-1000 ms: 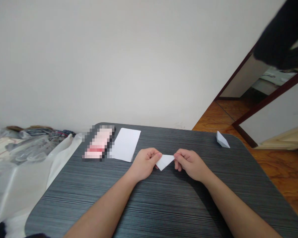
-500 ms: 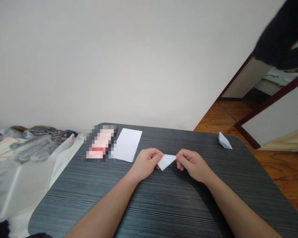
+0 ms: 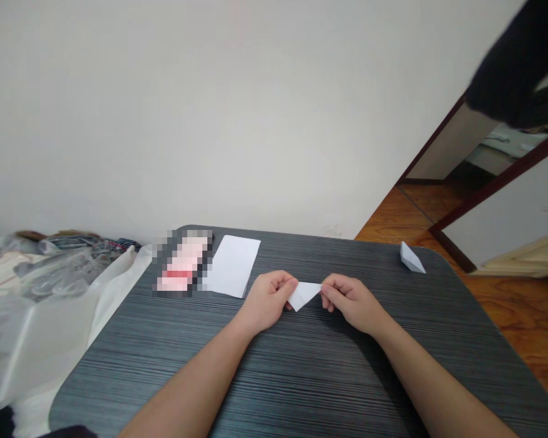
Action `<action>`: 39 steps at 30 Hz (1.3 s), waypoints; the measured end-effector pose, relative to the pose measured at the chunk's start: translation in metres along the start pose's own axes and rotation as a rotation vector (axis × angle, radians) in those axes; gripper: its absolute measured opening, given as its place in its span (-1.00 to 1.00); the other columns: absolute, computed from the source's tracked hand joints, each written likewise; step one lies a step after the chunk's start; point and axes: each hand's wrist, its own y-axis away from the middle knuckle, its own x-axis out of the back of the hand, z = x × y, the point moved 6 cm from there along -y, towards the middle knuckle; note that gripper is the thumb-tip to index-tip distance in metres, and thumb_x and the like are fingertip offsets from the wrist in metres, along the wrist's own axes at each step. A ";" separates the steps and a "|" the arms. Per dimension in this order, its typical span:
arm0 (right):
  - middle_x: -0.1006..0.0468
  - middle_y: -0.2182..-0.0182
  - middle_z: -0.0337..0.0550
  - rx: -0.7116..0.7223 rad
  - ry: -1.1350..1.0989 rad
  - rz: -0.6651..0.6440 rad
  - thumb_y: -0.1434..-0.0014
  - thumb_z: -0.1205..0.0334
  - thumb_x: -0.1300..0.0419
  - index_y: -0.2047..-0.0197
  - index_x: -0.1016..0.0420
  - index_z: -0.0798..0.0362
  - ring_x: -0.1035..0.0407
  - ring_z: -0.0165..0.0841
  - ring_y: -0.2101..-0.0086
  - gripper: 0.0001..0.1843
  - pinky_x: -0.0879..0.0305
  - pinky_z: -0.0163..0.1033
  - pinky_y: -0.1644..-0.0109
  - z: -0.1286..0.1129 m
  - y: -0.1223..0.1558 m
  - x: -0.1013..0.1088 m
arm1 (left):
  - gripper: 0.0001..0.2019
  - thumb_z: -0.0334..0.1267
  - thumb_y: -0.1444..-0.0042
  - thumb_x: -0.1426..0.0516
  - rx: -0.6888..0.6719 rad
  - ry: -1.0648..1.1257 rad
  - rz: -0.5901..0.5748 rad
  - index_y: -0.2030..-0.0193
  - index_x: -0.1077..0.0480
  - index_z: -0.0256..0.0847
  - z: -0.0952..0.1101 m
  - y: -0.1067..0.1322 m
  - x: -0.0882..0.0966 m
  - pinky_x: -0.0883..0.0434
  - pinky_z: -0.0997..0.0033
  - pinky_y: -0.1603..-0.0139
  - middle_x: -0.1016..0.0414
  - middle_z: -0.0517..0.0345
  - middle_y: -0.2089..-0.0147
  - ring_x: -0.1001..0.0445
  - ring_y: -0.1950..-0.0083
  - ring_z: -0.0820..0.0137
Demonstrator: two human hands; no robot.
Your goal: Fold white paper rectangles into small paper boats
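Observation:
A small white folded paper, triangular with one corner pointing down towards me, is held between both hands above the dark table. My left hand pinches its left side between thumb and fingers. At the right tip, my right hand grips the paper the same way, fingers curled under. The ends of the paper are hidden by my fingertips.
White paper sheets lie to the left, beside a pixelated pink item. A folded paper boat stands at the table's far right corner. Clear plastic bags lie left of the table; a wall rises behind.
The paper and both hands look almost the same. The whole view has shifted very slightly, and the hands keep their grip on the paper.

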 end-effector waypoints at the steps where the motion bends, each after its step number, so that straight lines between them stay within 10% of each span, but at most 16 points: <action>1: -0.42 0.57 -0.24 0.004 0.001 0.002 -0.23 0.20 -0.03 0.50 -0.35 0.07 -0.31 -0.45 0.55 -0.72 -0.25 -0.34 0.41 0.000 0.000 0.000 | -0.73 -0.12 -0.13 -0.03 -0.005 0.003 -0.008 0.42 -0.37 -0.28 0.000 0.000 0.000 -0.24 0.53 0.52 -0.36 0.21 0.57 -0.31 0.54 0.50; 28: -0.41 0.57 -0.24 0.011 -0.060 -0.033 -0.23 0.25 -0.03 0.47 -0.34 0.08 -0.32 -0.44 0.53 -0.75 -0.25 -0.33 0.40 0.000 0.001 -0.007 | -0.76 -0.13 -0.12 -0.05 -0.010 -0.058 -0.073 0.31 -0.41 -0.26 0.003 0.001 -0.005 -0.27 0.53 0.48 -0.39 0.19 0.46 -0.31 0.50 0.51; 39: -0.43 0.50 -0.24 0.059 -0.100 -0.043 -0.19 0.33 -0.08 0.10 -0.47 0.05 -0.33 -0.43 0.46 -0.77 -0.24 -0.32 0.34 0.004 0.000 -0.011 | -0.76 -0.12 -0.14 -0.03 -0.023 -0.057 -0.111 0.27 -0.38 -0.25 -0.001 0.002 -0.008 -0.25 0.53 0.49 -0.37 0.21 0.46 -0.31 0.49 0.50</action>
